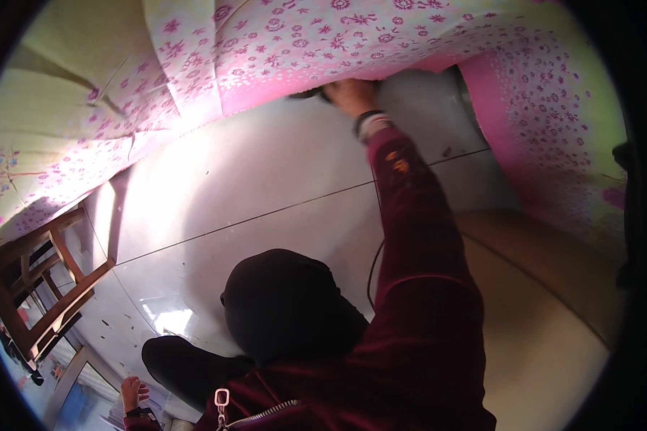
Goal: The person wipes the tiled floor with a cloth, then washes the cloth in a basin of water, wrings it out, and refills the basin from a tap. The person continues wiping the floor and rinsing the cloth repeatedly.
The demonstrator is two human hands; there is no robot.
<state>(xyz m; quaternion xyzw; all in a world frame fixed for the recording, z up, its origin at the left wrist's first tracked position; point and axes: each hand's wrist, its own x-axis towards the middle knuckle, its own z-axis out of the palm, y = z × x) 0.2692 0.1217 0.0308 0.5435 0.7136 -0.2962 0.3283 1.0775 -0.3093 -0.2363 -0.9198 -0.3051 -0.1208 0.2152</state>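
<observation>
My right hand [350, 94] reaches far forward to the lower hem of a pink bedsheet [295, 43] with a small flower print. Its fingers are tucked under the hem, beside a small dark thing [306, 93] on the floor. Whether they grip the sheet or the dark thing is hidden. A wristband and a dark red sleeve [410, 237] run back from that hand. My left hand [131, 394] is low at the bottom left, fingers spread, holding nothing, next to some pale papers. My knee in black trousers [287, 309] is bent over the floor.
Pale glossy floor tiles [251, 179] spread below the bed. A wooden chair [39, 287] stands at the left. A tan rounded surface [546, 316] lies at the right. The sheet hangs down the bed's right side [546, 136].
</observation>
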